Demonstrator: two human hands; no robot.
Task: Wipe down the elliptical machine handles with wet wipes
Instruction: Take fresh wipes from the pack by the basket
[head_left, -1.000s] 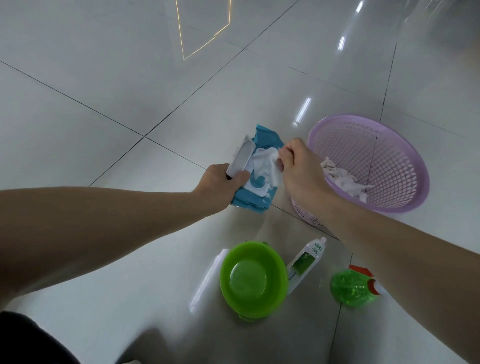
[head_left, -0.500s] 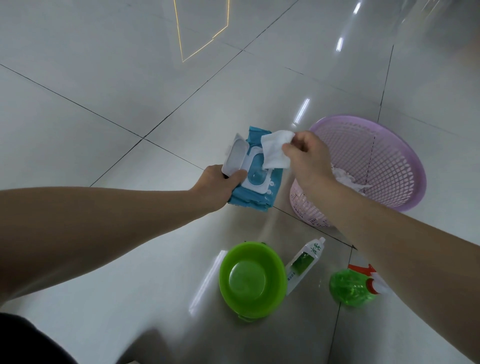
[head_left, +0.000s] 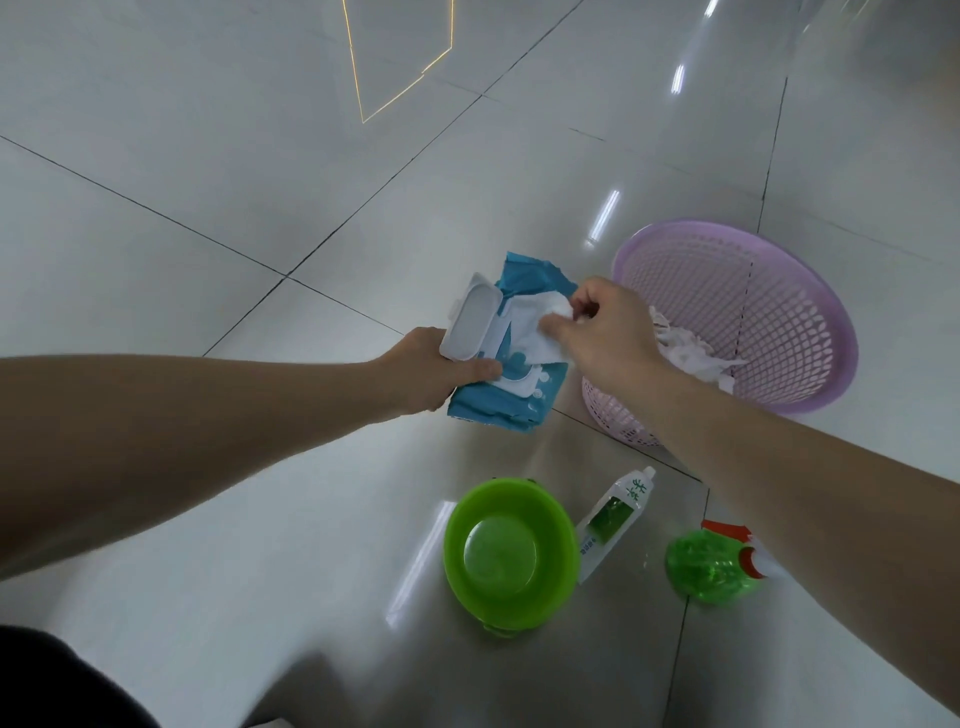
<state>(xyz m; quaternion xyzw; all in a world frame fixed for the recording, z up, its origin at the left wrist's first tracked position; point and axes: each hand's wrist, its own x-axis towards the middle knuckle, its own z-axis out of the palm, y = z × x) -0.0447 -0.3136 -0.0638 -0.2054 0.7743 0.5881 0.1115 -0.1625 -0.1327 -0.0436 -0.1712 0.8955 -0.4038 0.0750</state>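
Note:
My left hand (head_left: 431, 371) grips a blue pack of wet wipes (head_left: 511, 400) above the tiled floor, and its white flip lid (head_left: 470, 325) stands open. My right hand (head_left: 605, 332) pinches a white wet wipe (head_left: 535, 332) that lies over the pack's opening. The elliptical machine and its handles are out of view.
A purple plastic basket (head_left: 810, 312) with crumpled used wipes (head_left: 691, 356) stands on the floor to the right. Nearer me lie a green bowl (head_left: 511, 553), a white and green tube (head_left: 615, 522) and a green spray bottle (head_left: 709, 569). The glossy grey floor tiles (head_left: 208, 156) spread all around.
My right hand drew a wipe up out of the pack, then came back down so the wipe now rests over the opening. The left hand kept its hold on the pack.

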